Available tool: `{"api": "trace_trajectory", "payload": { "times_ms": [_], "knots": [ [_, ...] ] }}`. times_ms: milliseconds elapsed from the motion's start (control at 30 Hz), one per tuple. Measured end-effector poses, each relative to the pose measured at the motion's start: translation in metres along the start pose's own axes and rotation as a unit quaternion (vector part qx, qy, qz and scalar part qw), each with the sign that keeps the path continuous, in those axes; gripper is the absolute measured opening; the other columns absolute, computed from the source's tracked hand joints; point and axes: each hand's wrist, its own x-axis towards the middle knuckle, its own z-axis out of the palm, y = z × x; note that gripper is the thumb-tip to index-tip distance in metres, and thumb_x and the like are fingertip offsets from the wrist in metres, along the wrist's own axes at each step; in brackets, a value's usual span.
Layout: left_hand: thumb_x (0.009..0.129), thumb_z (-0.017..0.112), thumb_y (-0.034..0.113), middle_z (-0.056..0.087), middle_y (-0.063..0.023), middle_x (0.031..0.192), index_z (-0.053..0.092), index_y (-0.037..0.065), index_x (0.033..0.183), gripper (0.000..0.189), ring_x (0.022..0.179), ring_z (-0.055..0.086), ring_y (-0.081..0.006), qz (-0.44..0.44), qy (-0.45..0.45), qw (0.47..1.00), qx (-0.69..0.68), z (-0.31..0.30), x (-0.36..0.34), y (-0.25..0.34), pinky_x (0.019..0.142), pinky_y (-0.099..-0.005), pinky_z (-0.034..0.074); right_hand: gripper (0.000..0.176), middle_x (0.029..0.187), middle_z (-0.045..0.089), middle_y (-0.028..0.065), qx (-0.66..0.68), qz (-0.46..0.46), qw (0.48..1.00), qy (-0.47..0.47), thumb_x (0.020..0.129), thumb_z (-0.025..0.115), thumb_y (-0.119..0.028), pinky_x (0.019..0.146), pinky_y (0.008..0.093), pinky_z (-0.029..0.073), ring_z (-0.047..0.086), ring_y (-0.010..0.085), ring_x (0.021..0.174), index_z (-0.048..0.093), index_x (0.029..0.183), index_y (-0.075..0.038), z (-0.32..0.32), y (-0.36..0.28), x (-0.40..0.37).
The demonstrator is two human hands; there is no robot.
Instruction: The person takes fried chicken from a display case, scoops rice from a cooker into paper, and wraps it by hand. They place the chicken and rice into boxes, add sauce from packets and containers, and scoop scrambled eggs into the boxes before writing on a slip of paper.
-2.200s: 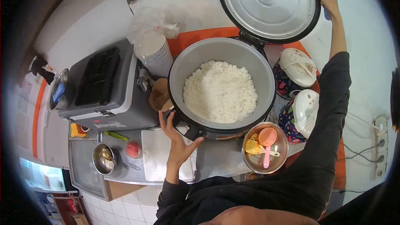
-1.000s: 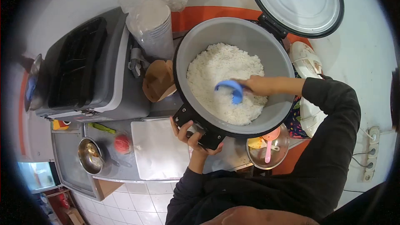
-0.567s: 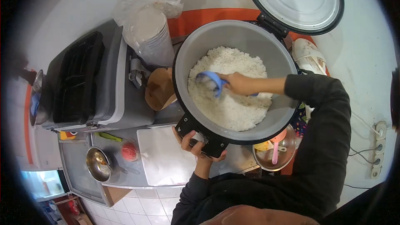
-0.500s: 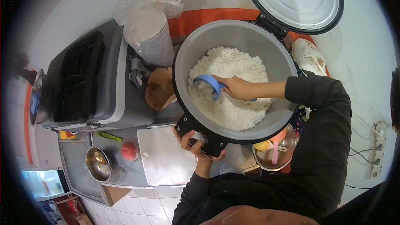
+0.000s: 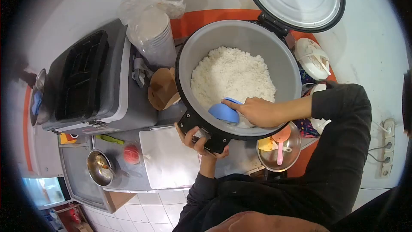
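1. Watching through the head camera, I note the left hand (image 5: 209,158) nearest, fingers curled around the squared black handle (image 5: 216,144) on the cooker's near side. Handle looks rigid; I judge it a sound place to brace. Palm contact hidden.

2. Close by, a round shiny steel bowl (image 5: 267,157) sits beside the cooker, holding a ladle with an orange-pink cup and pink handle (image 5: 280,154). Neither hand is on it.

3. Right hand (image 5: 262,112), apart from the left, is closed on a rounded blue plastic-looking scoop (image 5: 223,112). Scoop is inside the cooker, at the near edge of the rice, domed back up. Whether it touches the near wall, I cannot tell.

4. Scoop should handle light and stiff, perhaps slick if damp. Best hold, I reckon: where handle meets cup, a finger laid on the cup against twisting. Load inside hidden.

5. Heaped white grainy rice (image 5: 234,73): I expect it soft, clinging, easily crushed. Scoop edge suits it better than fingertips.

6. Wide grey round pot (image 5: 286,73): probably heavy with that rice, walls smooth, little to pinch. I would trust the handle.

7. Farthest, a round silver metal lid with black rim (image 5: 296,0) stands raised on its hinge. Likely stiff; rim offers the hold.
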Motion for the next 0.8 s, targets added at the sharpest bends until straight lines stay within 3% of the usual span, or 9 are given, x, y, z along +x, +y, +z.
{"api": "trace_trajectory", "payload": {
  "times_ms": [267,367,433,467,500,567,633,733,800],
  "knots": [
    [0.067,0.059,0.05,0.041,-0.0113,0.105,0.038,0.018,0.096,0.048,0.117,0.029,-0.049,-0.014,-0.025,1.0,-0.004,-0.002,0.002,0.002,0.096,-0.0673,0.02,0.062,0.086,0.061,0.0265,0.165,0.006,0.986,0.032,0.078,0.048,-0.003,0.066,0.0453,0.049,0.061,0.0418,0.074,0.028,0.137,-0.006,0.001,-0.005,0.041],
    [0.073,0.052,0.055,0.037,-0.0142,0.098,0.037,0.013,0.093,0.049,0.109,0.037,-0.0389,0.023,-0.01,1.0,-0.004,0.002,0.008,0.002,0.1,-0.068,0.014,0.063,0.08,0.062,0.0231,0.114,0.027,0.99,0.072,0.08,0.046,-0.003,0.062,0.0435,0.05,0.062,0.0361,0.065,0.024,0.139,-0.008,-0.011,-0.015,0.037],
    [0.074,0.052,0.055,0.038,-0.0148,0.098,0.036,0.012,0.091,0.049,0.107,0.038,-0.0378,0.019,-0.001,1.0,0.007,0.007,0.004,-0.002,0.1,-0.0683,0.014,0.064,0.074,0.061,0.0188,0.306,0.145,0.941,-0.025,0.082,0.046,-0.003,0.055,0.039,0.051,0.062,0.0262,0.057,0.022,0.141,-0.011,-0.044,-0.037,0.008],
    [0.073,0.053,0.054,0.038,-0.0151,0.098,0.036,0.012,0.091,0.049,0.107,0.038,-0.0371,0.016,-0.006,1.0,0.005,0.007,0.004,-0.002,0.1,-0.0684,0.014,0.06,0.067,0.056,0.0124,0.297,0.129,0.946,-0.007,0.085,0.045,-0.004,0.047,0.0335,0.049,0.057,0.0177,0.051,0.024,0.141,-0.014,-0.032,-0.026,0.022],
    [0.073,0.054,0.053,0.039,-0.0153,0.098,0.036,0.011,0.091,0.049,0.107,0.038,-0.0364,0.011,-0.021,1.0,0.001,0.002,0.002,0.001,0.1,-0.0685,0.013,0.06,0.067,0.056,0.0124,0.304,0.129,0.944,-0.009,0.085,0.045,-0.004,0.047,0.0335,0.049,0.057,0.0177,0.051,0.024,0.141,-0.014,-0.02,-0.023,0.034],
    [0.072,0.057,0.05,0.04,-0.0153,0.099,0.036,0.01,0.09,0.048,0.108,0.036,-0.0362,0.018,-0.036,0.999,0.009,-0.004,0.005,0.003,0.1,-0.0677,0.014,0.05,0.062,0.047,0.0069,0.504,0.181,0.845,0.021,0.089,0.044,-0.006,0.042,0.0306,0.044,0.046,0.0134,0.043,0.032,0.136,-0.015,-0.011,-0.02,0.062],
    [0.071,0.06,0.049,0.041,-0.0157,0.103,0.036,0.011,0.089,0.049,0.109,0.034,-0.0361,0.021,-0.04,0.999,0.012,-0.003,0.006,0.002,0.101,-0.0654,0.014,0.041,0.06,0.042,0.0034,0.535,0.168,0.828,0.021,0.091,0.043,-0.009,0.038,0.0275,0.039,0.04,0.0102,0.042,0.036,0.131,-0.014,-0.006,-0.005,0.071],
    [0.071,0.061,0.051,0.041,-0.016,0.108,0.038,0.01,0.092,0.051,0.113,0.033,-0.0379,0.012,-0.056,0.998,0.018,-0.005,0.003,-0.001,0.1,-0.063,0.015,0.032,0.06,0.037,-0.0009,0.681,0.154,0.714,0.054,0.092,0.045,-0.014,0.035,0.0215,0.031,0.032,0.0057,0.04,0.039,0.124,-0.016,-0.004,0.008,0.062],
    [0.069,0.066,0.048,0.04,-0.0167,0.116,0.041,0.009,0.098,0.055,0.126,0.023,-0.0425,0.009,-0.08,0.997,-0.001,-0.009,0.006,0.001,0.099,-0.0562,0.014,0.026,0.062,0.037,-0.0006,0.755,0.049,0.651,0.056,0.092,0.045,-0.014,0.034,0.0214,0.03,0.032,0.0056,0.04,0.038,0.117,-0.013,-0.02,0.005,0.044]
  ]
}}
